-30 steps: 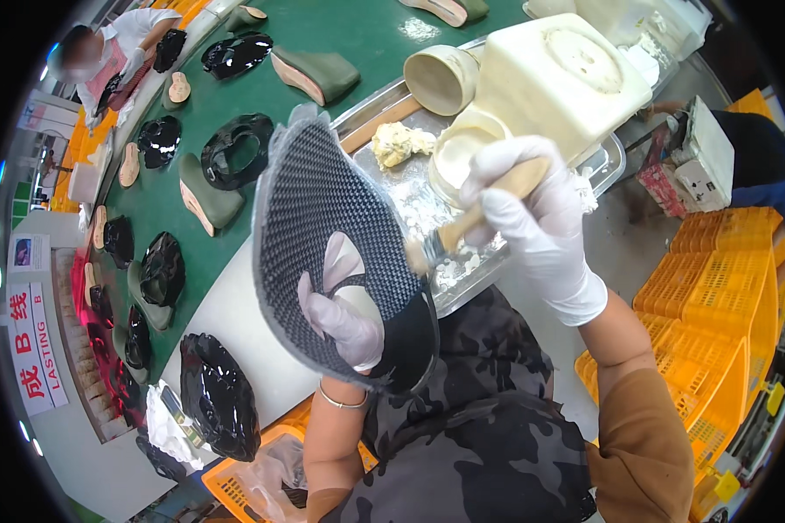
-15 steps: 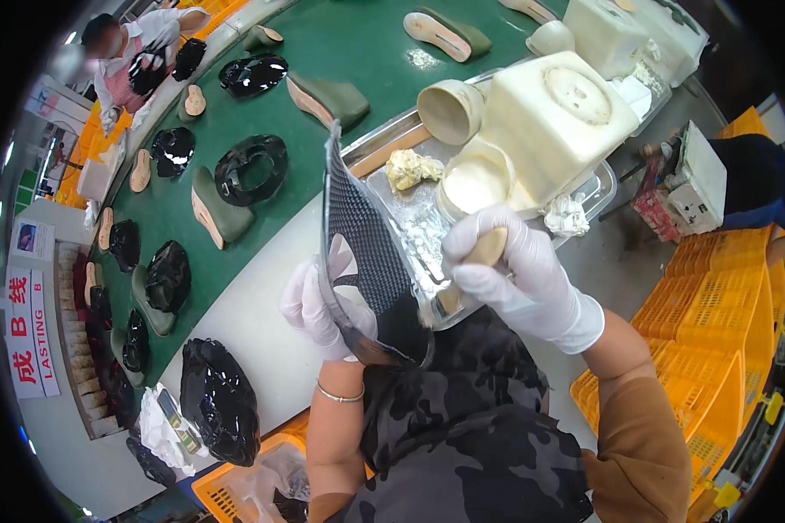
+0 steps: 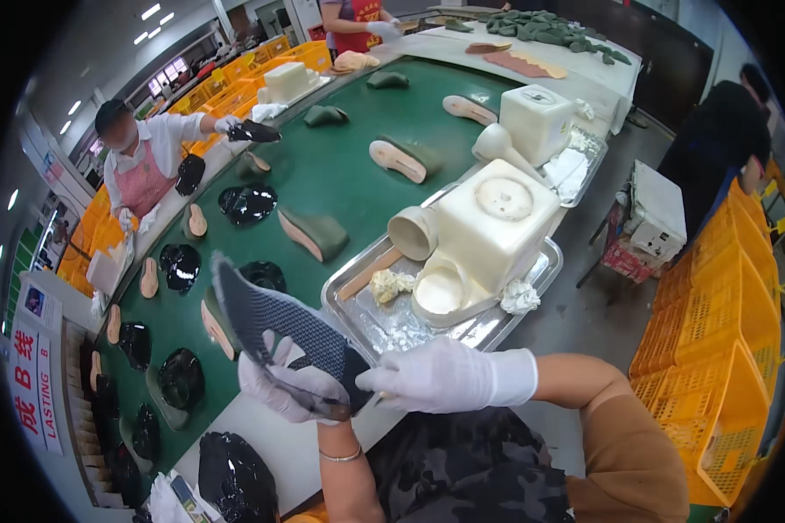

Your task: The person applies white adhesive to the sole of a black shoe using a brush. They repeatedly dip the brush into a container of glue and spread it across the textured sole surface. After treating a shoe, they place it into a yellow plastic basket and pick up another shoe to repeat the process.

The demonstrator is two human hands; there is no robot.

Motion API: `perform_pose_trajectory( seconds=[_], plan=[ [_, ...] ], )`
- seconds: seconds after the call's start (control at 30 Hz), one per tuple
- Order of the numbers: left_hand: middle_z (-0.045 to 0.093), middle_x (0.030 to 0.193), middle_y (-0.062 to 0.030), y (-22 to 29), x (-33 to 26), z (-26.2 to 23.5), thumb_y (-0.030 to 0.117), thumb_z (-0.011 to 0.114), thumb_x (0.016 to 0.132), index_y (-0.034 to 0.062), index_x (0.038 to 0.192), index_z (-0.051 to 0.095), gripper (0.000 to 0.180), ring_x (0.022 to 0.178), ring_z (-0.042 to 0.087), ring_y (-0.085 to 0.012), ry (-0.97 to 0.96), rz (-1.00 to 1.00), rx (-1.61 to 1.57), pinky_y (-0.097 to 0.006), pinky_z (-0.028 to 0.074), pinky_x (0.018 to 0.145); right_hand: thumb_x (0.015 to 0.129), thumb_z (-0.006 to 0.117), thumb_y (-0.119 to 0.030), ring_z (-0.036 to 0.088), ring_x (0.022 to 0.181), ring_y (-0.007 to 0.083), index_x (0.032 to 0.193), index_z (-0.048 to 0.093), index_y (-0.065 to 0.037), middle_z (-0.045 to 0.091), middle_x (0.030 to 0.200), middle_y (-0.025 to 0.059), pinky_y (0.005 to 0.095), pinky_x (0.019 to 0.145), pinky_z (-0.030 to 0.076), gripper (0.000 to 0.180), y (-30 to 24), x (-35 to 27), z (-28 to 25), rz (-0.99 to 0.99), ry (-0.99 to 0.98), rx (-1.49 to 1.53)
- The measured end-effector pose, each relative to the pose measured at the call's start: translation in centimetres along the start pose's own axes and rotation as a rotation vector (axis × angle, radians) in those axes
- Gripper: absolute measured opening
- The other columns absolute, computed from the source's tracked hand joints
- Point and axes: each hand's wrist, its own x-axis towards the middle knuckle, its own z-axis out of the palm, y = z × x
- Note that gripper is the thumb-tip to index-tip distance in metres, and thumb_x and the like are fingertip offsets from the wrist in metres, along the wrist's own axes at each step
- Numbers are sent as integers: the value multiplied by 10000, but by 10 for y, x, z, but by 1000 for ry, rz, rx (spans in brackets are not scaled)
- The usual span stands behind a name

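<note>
My left hand [image 3: 290,388] grips a dark grey shoe upper [image 3: 275,305] at its lower end, tilted so that the textured lining shows. Close against the upper's near edge, my right hand [image 3: 445,375] is closed round a wooden-handled brush, mostly hidden by the gloved fingers. Both hands wear thin white gloves. Just beyond them lies a metal tray [image 3: 326,295] bearing a white plastic container [image 3: 497,218] with an open spout cup [image 3: 439,292] of white liquid. A yellowish wad [image 3: 391,286] lies beside the cup.
A green conveyor belt [image 3: 344,179] carries green shoe uppers with pale soles [image 3: 314,234] and glossy black pieces [image 3: 249,204]. A co-worker [image 3: 144,166] handles a black piece across the belt. Yellow crates [image 3: 685,349] stack at right, near a stool with a white box [image 3: 654,218].
My right hand has come left and down to the upper's near edge, covering the brush. My left hand has tipped the upper leftward. The view has shifted, showing more of the far belt.
</note>
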Motion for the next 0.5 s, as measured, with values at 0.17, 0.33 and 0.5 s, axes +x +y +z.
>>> perform_pose_trajectory(
  seconds=[0.17, 0.33, 0.5],
  plan=[
    [471, 1117, -180, 9, 4, -6, 226, 397, 947, -74, 1199, 404, 392, 860, 554, -214, -38, -113, -102, -261, 493, 650, 761, 589, -197, 569, 550, 240, 886, 480, -94, 469, 709, 83, 343, 425, 452, 195, 0, 10, -1, -146, 127, -127],
    [428, 1219, -98, 23, 7, -27, 395, 456, 915, 27, 1240, 401, 494, 982, 479, -207, -405, -664, -326, -338, 465, 755, 680, 589, -129, 573, 559, 227, 920, 501, -102, 491, 742, 88, 324, 425, 456, 257, 4, 10, -4, -168, 92, -272],
    [465, 1157, -108, 10, -13, -32, 454, 506, 878, 9, 1182, 442, 543, 964, 514, -214, -449, -673, -397, -263, 492, 573, 668, 599, -125, 576, 558, 227, 973, 532, -118, 535, 765, 92, 325, 412, 453, 312, 8, 3, -4, -182, 74, -244]
  ],
)
